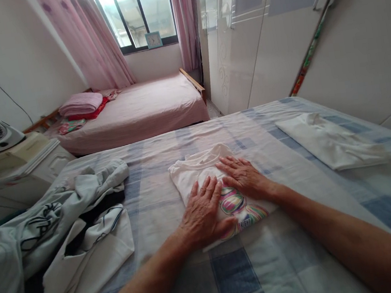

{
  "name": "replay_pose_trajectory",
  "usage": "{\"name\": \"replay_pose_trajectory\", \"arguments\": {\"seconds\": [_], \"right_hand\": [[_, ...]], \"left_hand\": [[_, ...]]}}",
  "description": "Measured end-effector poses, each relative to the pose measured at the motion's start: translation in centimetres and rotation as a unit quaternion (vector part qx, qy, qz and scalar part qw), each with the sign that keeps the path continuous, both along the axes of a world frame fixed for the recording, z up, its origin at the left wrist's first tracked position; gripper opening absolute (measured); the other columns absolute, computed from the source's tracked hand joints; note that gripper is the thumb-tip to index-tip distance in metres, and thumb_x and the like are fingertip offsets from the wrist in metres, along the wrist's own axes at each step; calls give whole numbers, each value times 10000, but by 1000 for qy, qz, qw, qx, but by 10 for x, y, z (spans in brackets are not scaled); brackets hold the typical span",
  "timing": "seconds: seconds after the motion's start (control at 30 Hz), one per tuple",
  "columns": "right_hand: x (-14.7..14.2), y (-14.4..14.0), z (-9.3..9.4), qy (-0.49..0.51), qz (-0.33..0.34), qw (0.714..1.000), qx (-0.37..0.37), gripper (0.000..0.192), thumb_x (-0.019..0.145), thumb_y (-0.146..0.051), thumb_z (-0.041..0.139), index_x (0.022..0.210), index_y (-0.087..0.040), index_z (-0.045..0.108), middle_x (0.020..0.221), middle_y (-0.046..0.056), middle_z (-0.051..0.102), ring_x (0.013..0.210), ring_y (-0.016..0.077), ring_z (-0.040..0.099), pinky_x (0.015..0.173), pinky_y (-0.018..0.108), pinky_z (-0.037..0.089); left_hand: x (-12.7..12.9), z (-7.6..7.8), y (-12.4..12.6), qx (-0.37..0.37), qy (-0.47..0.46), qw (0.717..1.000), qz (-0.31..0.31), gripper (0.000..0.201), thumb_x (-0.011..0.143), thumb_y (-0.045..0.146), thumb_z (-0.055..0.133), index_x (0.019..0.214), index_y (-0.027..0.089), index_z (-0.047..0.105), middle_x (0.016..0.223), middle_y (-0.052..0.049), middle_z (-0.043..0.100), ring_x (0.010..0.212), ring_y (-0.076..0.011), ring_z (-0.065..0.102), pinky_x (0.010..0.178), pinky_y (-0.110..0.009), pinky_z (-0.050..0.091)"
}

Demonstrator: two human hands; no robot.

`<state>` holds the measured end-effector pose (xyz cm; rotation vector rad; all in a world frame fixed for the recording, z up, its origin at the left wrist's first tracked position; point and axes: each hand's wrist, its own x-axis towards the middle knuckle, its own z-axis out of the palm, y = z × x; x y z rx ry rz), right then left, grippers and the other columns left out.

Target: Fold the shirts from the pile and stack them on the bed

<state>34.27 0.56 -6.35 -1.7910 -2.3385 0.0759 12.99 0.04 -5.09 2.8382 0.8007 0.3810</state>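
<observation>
Fingers spread flat, the left hand (203, 211) and right hand (242, 176) press side by side on a folded white T-shirt (192, 171) on the checked bedsheet (236, 272); crumpled clothes (47, 237) lie left, another folded garment (331, 143) right.

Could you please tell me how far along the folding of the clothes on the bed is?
Done: one white garment lies folded at the right. In hand: the left hand and right hand press flat on a folded printed T-shirt. Left: a heap of unfolded clothes at the left of the bed.
</observation>
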Motion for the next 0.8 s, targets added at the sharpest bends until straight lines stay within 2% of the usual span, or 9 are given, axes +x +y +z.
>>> {"name": "replay_pose_trajectory", "arguments": {"seconds": [0.1,0.27,0.33,0.37,0.43,0.5,0.57,0.67,0.8], "right_hand": [[10,8,-5,-7,-38,999,-3,575,948,-437,235,1440,-167,361,1516,85,291,1395,241,244,1117,451,182],[19,17,-10,-18,-65,998,14,592,938,-444,252,1435,-143,368,1510,96,299,1389,243,259,1121,436,184],[21,18,-11,-18,-65,998,16,593,939,-438,248,1433,-134,371,1508,101,303,1388,242,263,1122,433,187],[22,18,-12,-17,-63,998,17,589,939,-433,246,1429,-133,377,1505,103,309,1385,241,270,1121,433,194],[23,17,-11,-11,-67,997,25,580,938,-425,248,1421,-137,391,1499,111,321,1380,242,283,1112,438,221],[22,18,-9,-9,-77,996,45,578,933,-426,268,1418,-140,395,1496,120,323,1380,255,282,1099,455,246],[18,21,-4,-17,-68,995,71,579,925,-436,299,1418,-147,396,1505,120,305,1389,265,258,1099,468,240],[11,32,1,-36,-32,996,78,578,925,-446,309,1419,-157,395,1516,107,282,1401,258,228,1113,466,207],[4,51,-2,-18,-48,999,13,599,924,-447,294,1425,-130,376,1507,122,300,1392,276,248,1101,474,234]], "left_hand": [[-2,-4,-2,-1,5,1000,-9,975,764,758,392,1436,57,305,1503,-223,252,1412,-349,159,1133,-549,100],[-2,-4,-2,1,-4,1000,-20,1087,675,831,413,1431,56,315,1486,-239,283,1403,-367,185,1127,-566,103],[-2,-2,-1,0,-15,1000,-17,1044,688,818,421,1413,69,356,1473,-226,323,1393,-358,227,1129,-557,127],[-2,-2,2,0,-23,1000,-7,951,738,778,412,1394,90,394,1460,-206,360,1384,-340,261,1131,-546,144],[-5,-1,11,14,-42,998,38,696,866,634,371,1349,141,466,1433,-154,428,1364,-294,321,1136,-513,169],[-10,-3,26,44,-57,992,103,536,928,498,351,1327,170,494,1436,-124,433,1365,-268,323,1140,-486,177],[-16,-7,42,62,-53,982,171,533,920,477,383,1339,163,480,1464,-138,387,1380,-286,288,1130,-484,196],[-22,-12,57,38,-23,969,244,631,891,527,406,1366,113,435,1480,-183,340,1377,-318,282,1106,-484,242],[-21,-13,59,26,-5,963,267,701,881,543,403,1379,51,395,1475,-206,336,1368,-317,300,1114,-465,232]]}}
